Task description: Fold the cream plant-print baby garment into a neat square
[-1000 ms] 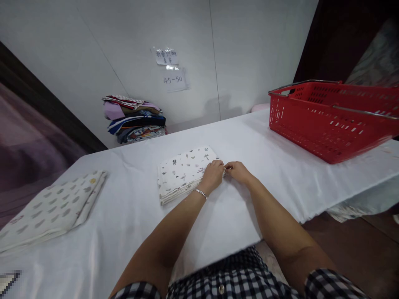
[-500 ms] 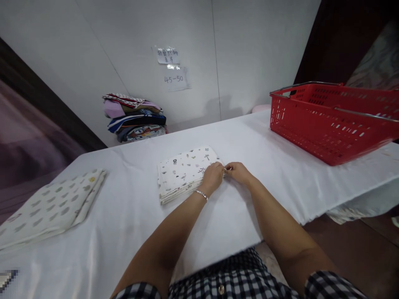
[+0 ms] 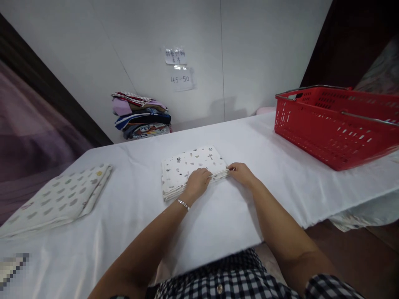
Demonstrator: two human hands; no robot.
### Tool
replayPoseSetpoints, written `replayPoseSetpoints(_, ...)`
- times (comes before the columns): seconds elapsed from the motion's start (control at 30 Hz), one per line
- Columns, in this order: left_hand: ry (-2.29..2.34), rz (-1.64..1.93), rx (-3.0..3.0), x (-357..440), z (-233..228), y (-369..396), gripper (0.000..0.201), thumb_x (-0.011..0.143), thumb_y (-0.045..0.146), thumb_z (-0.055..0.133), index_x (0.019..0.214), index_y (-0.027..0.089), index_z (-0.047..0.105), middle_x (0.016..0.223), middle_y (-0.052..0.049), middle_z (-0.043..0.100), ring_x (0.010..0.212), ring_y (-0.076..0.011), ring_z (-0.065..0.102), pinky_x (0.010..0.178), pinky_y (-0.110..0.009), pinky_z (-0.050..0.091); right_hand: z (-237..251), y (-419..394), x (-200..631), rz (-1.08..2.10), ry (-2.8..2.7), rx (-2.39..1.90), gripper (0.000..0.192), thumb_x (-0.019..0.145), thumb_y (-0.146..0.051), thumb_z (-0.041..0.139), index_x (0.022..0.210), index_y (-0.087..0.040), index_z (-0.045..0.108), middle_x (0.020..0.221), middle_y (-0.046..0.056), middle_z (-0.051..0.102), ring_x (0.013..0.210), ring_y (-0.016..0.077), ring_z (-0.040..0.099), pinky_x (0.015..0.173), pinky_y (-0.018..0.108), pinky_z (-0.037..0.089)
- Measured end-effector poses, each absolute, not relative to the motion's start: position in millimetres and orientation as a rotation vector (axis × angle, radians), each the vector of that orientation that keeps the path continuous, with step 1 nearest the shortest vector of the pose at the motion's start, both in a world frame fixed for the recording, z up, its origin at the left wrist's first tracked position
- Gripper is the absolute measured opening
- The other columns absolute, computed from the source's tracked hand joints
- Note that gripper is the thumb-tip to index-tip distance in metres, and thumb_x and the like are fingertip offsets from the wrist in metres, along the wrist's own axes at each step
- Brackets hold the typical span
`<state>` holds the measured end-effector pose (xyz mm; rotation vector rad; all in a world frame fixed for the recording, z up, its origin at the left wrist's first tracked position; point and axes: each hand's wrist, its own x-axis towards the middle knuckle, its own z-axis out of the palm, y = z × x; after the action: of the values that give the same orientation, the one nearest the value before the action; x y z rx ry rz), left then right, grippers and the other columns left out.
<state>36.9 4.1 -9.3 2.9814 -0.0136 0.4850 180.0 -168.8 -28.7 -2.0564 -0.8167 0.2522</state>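
Observation:
A small folded white cloth [image 3: 187, 166] printed with tiny motifs lies in the middle of the white-covered table [image 3: 218, 216]. My left hand [image 3: 197, 181], a silver bracelet on its wrist, rests flat on the cloth's near edge with its fingers spread. At the cloth's near right corner my right hand [image 3: 240, 172] pinches the edge between its fingertips.
A red plastic basket [image 3: 330, 124] with metal handles stands at the right of the table. A larger folded spotted cloth [image 3: 59, 199] lies at the left. A stack of folded colourful clothes [image 3: 140, 118] sits against the far wall, below two paper notes [image 3: 179, 68].
My left hand has slid leftward along the cloth's near edge, away from the right hand, and now lies flat. The right hand has stayed at the corner.

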Motion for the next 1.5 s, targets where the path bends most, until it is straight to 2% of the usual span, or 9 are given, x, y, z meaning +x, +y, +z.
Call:
replayPoseSetpoints(0.47,0.348,0.767,2.892,-76.6,-20.9,66.9,0.023,0.089,0.034,0.043,0.089,0.024,0.063,0.092,-0.005,0.065,0.090,-0.0197,0.056,0.082,-0.035,0.045,-26.5,-172.6,177.8,0.275,-0.811,-2.074,0.023,0.069,-0.026,0.057,0.086,-0.018,0.070,0.080,0.003,0.066,0.067,0.0131,0.055,0.062,0.023,0.041)
replayPoseSetpoints(0.73,0.450,0.898,2.782,-75.0,-8.0,61.4,0.018,0.087,0.031,0.048,0.084,0.021,0.063,0.090,-0.004,0.066,0.090,-0.0186,0.057,0.083,-0.035,0.044,-21.6,-175.0,168.6,0.297,-0.753,-2.027,0.025,0.069,-0.031,0.057,0.086,-0.017,0.069,0.076,0.002,0.065,0.064,0.0134,0.055,0.058,0.023,0.041)
replayPoseSetpoints(0.87,0.300,0.872,2.813,-54.4,-1.8,45.6,0.023,0.089,0.031,0.046,0.104,0.020,0.060,0.109,-0.006,0.063,0.106,-0.0182,0.054,0.093,-0.035,0.041,-26.1,-175.2,171.3,0.274,-0.772,-2.057,0.026,0.069,-0.032,0.057,0.087,-0.018,0.069,0.078,0.002,0.066,0.065,0.0136,0.055,0.060,0.024,0.041)
replayPoseSetpoints(0.97,0.241,0.722,2.935,-44.0,-9.9,39.2,0.032,0.090,0.031,0.045,0.119,0.021,0.053,0.126,-0.008,0.056,0.120,-0.0211,0.046,0.101,-0.041,0.035,-30.9,-175.9,172.9,0.257,-0.767,-2.051,0.028,0.069,-0.034,0.057,0.088,-0.017,0.069,0.077,0.002,0.065,0.066,0.0143,0.055,0.059,0.024,0.042)
replayPoseSetpoints(1.13,0.273,0.597,3.027,-42.3,-27.9,41.3,0.035,0.091,0.028,0.042,0.125,0.022,0.049,0.133,-0.007,0.051,0.126,-0.0227,0.041,0.104,-0.043,0.031,-33.3,-177.2,170.3,0.281,-0.698,-2.018,0.030,0.069,-0.035,0.059,0.091,-0.017,0.068,0.076,0.002,0.063,0.066,0.0144,0.055,0.059,0.025,0.042)
replayPoseSetpoints(1.3,0.289,0.625,2.940,-46.6,-24.0,44.7,0.029,0.091,0.028,0.042,0.117,0.023,0.055,0.126,-0.005,0.056,0.121,-0.0210,0.045,0.102,-0.041,0.034,-32.8,-177.5,169.5,0.287,-0.671,-2.004,0.032,0.067,-0.035,0.060,0.092,-0.016,0.068,0.076,0.002,0.063,0.067,0.0151,0.054,0.061,0.026,0.043)
replayPoseSetpoints(1.43,0.305,0.673,2.856,-51.8,-17.6,49.5,0.024,0.092,0.027,0.040,0.102,0.021,0.061,0.107,-0.005,0.064,0.103,-0.0186,0.054,0.091,-0.036,0.041,-34.5,-179.4,170.1,0.279,-0.676,-2.006,0.032,0.068,-0.036,0.059,0.092,-0.016,0.068,0.078,0.003,0.063,0.069,0.0153,0.055,0.065,0.028,0.044)
replayPoseSetpoints(1.5,0.311,0.696,2.827,-53.1,-16.3,50.8,0.024,0.092,0.027,0.040,0.097,0.021,0.063,0.101,-0.005,0.064,0.097,-0.0177,0.055,0.087,-0.034,0.043,-34.7,-179.1,169.6,0.198,-0.713,-1.989,0.031,0.068,-0.034,0.058,0.093,-0.017,0.067,0.086,0.004,0.064,0.073,0.0158,0.056,0.069,0.029,0.044)
